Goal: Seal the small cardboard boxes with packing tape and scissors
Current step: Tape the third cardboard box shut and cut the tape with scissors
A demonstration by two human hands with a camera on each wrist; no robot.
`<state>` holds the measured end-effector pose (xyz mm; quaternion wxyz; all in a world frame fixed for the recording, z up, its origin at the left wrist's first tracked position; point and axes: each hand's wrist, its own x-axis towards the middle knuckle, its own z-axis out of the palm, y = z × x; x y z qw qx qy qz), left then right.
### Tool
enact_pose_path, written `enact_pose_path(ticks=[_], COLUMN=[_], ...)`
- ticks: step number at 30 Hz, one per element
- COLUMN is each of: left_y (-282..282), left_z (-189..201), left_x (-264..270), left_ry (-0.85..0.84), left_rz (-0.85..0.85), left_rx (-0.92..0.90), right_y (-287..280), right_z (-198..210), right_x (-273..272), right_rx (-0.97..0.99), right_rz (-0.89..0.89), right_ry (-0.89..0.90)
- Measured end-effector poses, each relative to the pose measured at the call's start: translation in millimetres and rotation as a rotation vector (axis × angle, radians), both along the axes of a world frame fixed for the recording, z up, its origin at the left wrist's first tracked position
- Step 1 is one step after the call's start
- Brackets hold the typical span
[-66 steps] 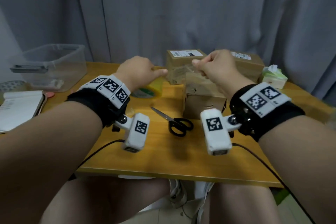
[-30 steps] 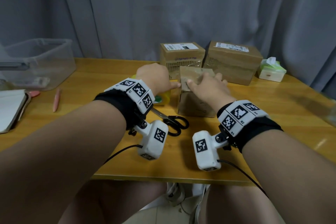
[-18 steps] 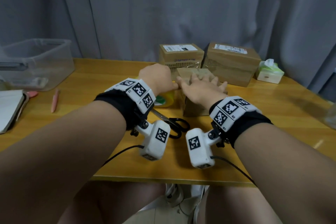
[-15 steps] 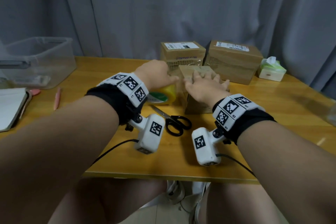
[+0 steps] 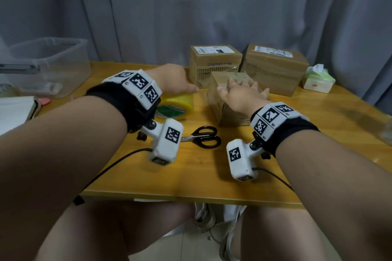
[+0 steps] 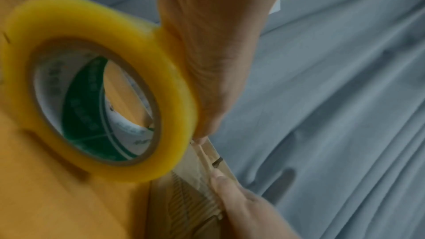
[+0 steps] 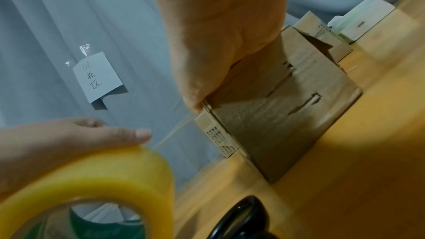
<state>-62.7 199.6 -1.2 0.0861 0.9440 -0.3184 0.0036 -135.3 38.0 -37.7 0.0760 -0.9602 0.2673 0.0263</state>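
Note:
A small cardboard box [image 5: 228, 112] stands mid-table. My right hand [image 5: 241, 91] lies flat on its top with fingers spread, thumb at the box's left edge [image 7: 195, 104]. Just left of the box, my left hand [image 5: 178, 82] grips a yellow tape roll [image 5: 180, 105] held on edge, thumb along its rim. In the right wrist view a clear strip of tape [image 7: 174, 130] stretches from the roll [image 7: 92, 179] to the box's top edge. Black-handled scissors [image 5: 204, 136] lie on the table in front of the box, untouched.
Two larger labelled cardboard boxes [image 5: 214, 63] [image 5: 275, 68] stand behind the small one. A tissue box [image 5: 317, 82] sits at the back right, a clear plastic tub [image 5: 48, 63] at the back left, and a notebook [image 5: 14, 110] at the left edge.
Both hands came down from holding the tape strip in the air. The right hand flattened onto the box top, and the left hand drew the roll away to the left.

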Motion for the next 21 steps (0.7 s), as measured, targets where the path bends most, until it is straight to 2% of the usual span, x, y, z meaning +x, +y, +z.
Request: enact_pose_path(ticks=[5, 10, 13, 17, 21], left_y=[1, -2, -2, 2, 9], left_z=[-4, -3, -7, -12, -12], left_x=[5, 11, 14, 16, 10], left_ry=[0.065, 0.206, 0.270, 0.082, 0.011], left_rz=[0.000, -0.025, -0.049, -0.106, -0.161], left_rx=[0.010, -0.134, -0.287, -0.440, -0.397], right_y=[-3, -10, -18, -18, -9], right_z=[-6, -8, -7, -8, -9], right_x=[-1, 1, 0, -1, 0], right_rx=[-0.026, -0.046, -0.045, -0.041, -0.040], right_rz=[0.027, 0.051, 0.089, 0.085, 0.045], right_ry=[-0.044, -0.051, -0.071, -0.080, -0.100])
